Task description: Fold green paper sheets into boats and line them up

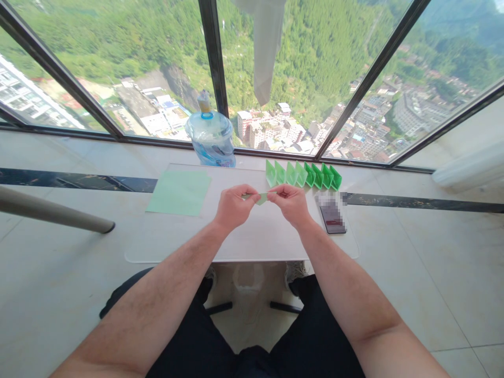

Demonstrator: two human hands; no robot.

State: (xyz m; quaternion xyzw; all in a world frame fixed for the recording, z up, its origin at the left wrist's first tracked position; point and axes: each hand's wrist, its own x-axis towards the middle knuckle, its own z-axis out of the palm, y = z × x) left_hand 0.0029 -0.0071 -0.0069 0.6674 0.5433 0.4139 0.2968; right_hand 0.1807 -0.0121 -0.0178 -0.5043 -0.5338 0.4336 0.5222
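My left hand (234, 206) and my right hand (291, 203) are raised together above a low white table (244, 239). Both pinch a small folded piece of green paper (262, 198) between thumb and fingers, one hand at each end. Behind the hands, a row of several folded green paper shapes (302, 175) stands along the far edge of the table. A stack of flat pale green sheets (180, 192) lies on the table to the left.
A phone (332, 216) lies on the table's right side. A large water jug (210, 137) stands against the window beyond the table. A grey pole (51, 211) juts in from the left. My legs in dark trousers are under the table.
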